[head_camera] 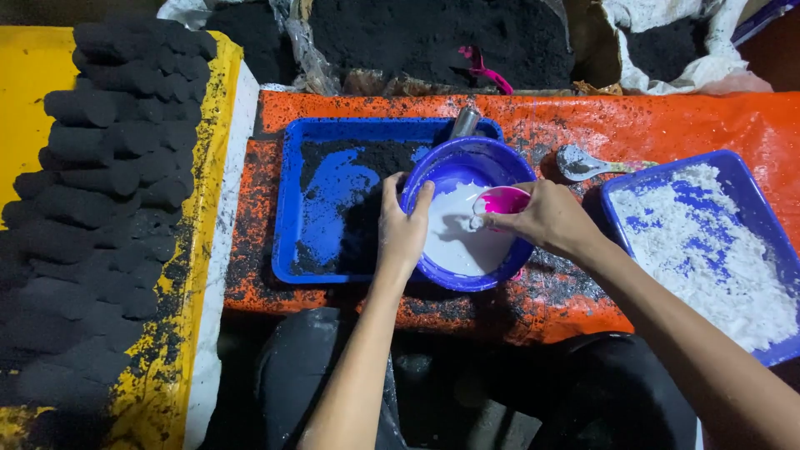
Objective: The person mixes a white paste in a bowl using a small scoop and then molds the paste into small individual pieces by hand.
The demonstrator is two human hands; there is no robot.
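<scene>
Forearms bare, no sleeves; dark trousers (617, 392).

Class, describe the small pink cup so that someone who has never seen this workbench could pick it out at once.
Find the orange table, then the round blue bowl of white liquid near its middle. The small pink cup is inside that bowl, held by the right hand while the left hand grips the rim. It is the only bright pink container among blue ones.

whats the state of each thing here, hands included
left hand: gripping the bowl's rim
right hand: holding the pink cup, tipped into the bowl
blue bowl: holds white liquid
pink cup: tilted on its side
blue tray: smeared with black powder
right tray: part-covered with white powder
spoon: lying on the orange table, coated grey
black cylinders: stacked on the yellow surface
</scene>
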